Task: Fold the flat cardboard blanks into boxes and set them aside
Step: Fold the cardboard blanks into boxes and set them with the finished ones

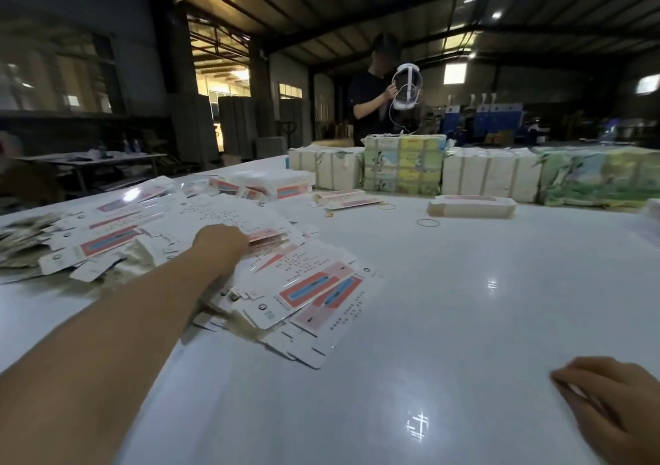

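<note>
A loose heap of flat white cardboard blanks (314,286) with pink and blue printed panels spreads over the left half of the white table (446,303). My left hand (223,241) reaches far into the heap, its fingers curled down over the edge of a blank; the fingertips are hidden among the sheets. My right hand (614,404) rests on the bare table at the lower right, fingers loosely curled, holding nothing. A folded box (471,205) lies at the back right, and another folded box (344,198) sits near the middle back.
Wrapped white and green bundles (464,171) line the far edge of the table. Rubber bands (427,222) lie near the folded boxes. A person in dark clothes (371,96) stands behind the table holding a white headset. More blanks (271,184) are piled at the back left.
</note>
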Demonstrator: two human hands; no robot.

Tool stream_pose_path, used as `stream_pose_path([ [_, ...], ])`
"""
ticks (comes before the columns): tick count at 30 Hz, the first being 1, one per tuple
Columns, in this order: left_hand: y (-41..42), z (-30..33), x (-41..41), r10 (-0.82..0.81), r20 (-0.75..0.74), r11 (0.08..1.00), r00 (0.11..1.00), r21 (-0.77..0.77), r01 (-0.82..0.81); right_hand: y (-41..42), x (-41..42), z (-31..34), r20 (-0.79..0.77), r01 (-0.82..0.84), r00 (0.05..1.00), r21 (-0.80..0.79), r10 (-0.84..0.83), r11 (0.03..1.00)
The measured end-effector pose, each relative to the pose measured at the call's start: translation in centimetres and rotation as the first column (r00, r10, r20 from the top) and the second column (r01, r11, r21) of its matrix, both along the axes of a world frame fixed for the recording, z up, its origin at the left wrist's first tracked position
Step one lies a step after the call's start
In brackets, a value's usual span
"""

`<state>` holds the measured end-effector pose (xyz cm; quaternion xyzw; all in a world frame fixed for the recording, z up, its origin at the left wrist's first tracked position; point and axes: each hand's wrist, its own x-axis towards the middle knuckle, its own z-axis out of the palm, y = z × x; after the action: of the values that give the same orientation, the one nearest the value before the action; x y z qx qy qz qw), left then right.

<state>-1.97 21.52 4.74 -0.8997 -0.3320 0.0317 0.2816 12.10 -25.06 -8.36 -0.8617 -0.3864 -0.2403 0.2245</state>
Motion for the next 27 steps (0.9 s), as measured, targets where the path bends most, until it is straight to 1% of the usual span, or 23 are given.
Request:
stream_pose_path([
  [1,-0.1,0.2,0.1,0.024,0.029,1.000,0.999,-0.006,-0.024,-0.4,-1.3,1.1,-0.008,0.046,0.999,0.033,-0.045,0.998],
  [2,-0.9,0.6,0.2,0.032,0.083,0.999,0.996,-0.015,-0.031,-0.5,-2.1,2.2,0.020,0.100,0.995,0.046,-0.101,0.994],
  [3,-1.8,0.8,0.8,0.004,0.159,1.000,0.987,-0.017,-0.002,0.0,-3.3,2.7,0.032,0.126,0.991,0.014,-0.126,0.992],
  [4,-3.3,1.1,1.5,-0.038,0.252,0.998,0.967,-0.048,0.051,0.0,-3.5,2.8,0.103,0.131,0.986,0.013,-0.132,0.991],
  [5,-5.2,1.0,2.6,-0.116,0.360,0.986,0.926,-0.072,0.152,-0.2,-4.0,3.6,0.001,0.116,0.993,-0.037,-0.116,0.993],
  [6,-7.6,0.8,3.7,-0.196,0.466,0.958,0.863,-0.096,0.269,-0.5,-4.6,3.9,-0.082,0.149,0.985,-0.062,-0.154,0.987],
  [7,-10.4,0.4,4.5,-0.297,0.582,0.901,0.757,-0.093,0.424,-0.5,-4.8,4.0,-0.119,0.168,0.977,-0.093,-0.179,0.981],
  [8,-13.5,-0.1,5.2,-0.371,0.678,0.814,0.634,-0.090,0.573,-0.7,-4.8,3.8,-0.122,0.149,0.979,-0.135,-0.165,0.980],
  [9,-16.6,-0.8,5.6,-0.434,0.746,0.702,0.504,-0.070,0.709,-0.9,-4.7,3.6,-0.120,0.150,0.978,-0.161,-0.171,0.975],
  [11,-22.9,-2.0,5.6,-0.561,0.778,0.464,0.283,0.013,0.886,-0.9,-4.7,3.8,-0.143,0.152,0.974,-0.176,-0.178,0.973],
  [13,-28.0,-3.2,5.2,-0.695,0.709,0.284,0.122,0.115,0.952,-1.0,-4.8,3.9,-0.182,0.147,0.967,-0.160,-0.175,0.976],
  [14,-29.9,-3.7,5.0,-0.728,0.679,0.223,0.093,0.107,0.969,-1.0,-4.6,3.9,-0.202,0.142,0.964,-0.151,-0.171,0.978],
  [15,-31.4,-4.3,5.0,-0.737,0.670,0.199,0.094,0.083,0.976,-1.0,-4.5,3.9,-0.240,0.150,0.953,-0.153,-0.184,0.977],
  [17,-33.0,-5.5,5.1,-0.732,0.671,0.208,0.121,0.052,0.977,-1.2,-4.3,3.9,-0.327,0.171,0.924,-0.103,-0.196,0.980],
  [19,-33.4,-6.5,5.2,-0.739,0.661,0.225,0.132,0.058,0.973,-1.6,-4.4,3.9,-0.432,0.199,0.885,0.009,-0.176,0.980],
  [20,-33.3,-6.9,5.1,-0.743,0.649,0.251,0.162,0.046,0.967,-1.9,-4.5,4.0,-0.481,0.224,0.864,0.100,-0.150,0.970],
  [21,-33.1,-7.2,5.1,-0.745,0.634,0.283,0.206,0.022,0.959,-2.1,-4.6,4.4,-0.537,0.257,0.838,0.227,-0.099,0.940],
  [22,-32.9,-7.4,5.1,-0.739,0.635,0.300,0.226,0.010,0.954,-2.3,-4.8,4.9,-0.604,0.308,0.797,0.388,-0.013,0.869],
  [23,-32.7,-7.4,5.1,-0.731,0.647,0.297,0.217,0.015,0.955,-2.5,-5.0,5.5,-0.663,0.366,0.738,0.547,0.123,0.753],
  [24,-32.5,-7.3,5.1,-0.725,0.655,0.294,0.215,0.012,0.956,-2.6,-5.0,6.1,-0.683,0.420,0.666,0.677,0.302,0.605],
  [25,-32.4,-7.2,5.0,-0.720,0.660,0.295,0.216,0.009,0.955,-2.7,-5.1,6.8,-0.641,0.465,0.575,0.767,0.508,0.442],
  [26,-32.5,-7.1,5.0,-0.716,0.665,0.293,0.214,0.008,0.956,-2.9,-5.2,7.4,-0.553,0.500,0.477,0.810,0.683,0.306],
  [27,-32.5,-7.0,5.0,-0.712,0.671,0.284,0.206,0.006,0.959,-3.2,-5.3,7.7,-0.474,0.520,0.395,0.822,0.787,0.234],
])
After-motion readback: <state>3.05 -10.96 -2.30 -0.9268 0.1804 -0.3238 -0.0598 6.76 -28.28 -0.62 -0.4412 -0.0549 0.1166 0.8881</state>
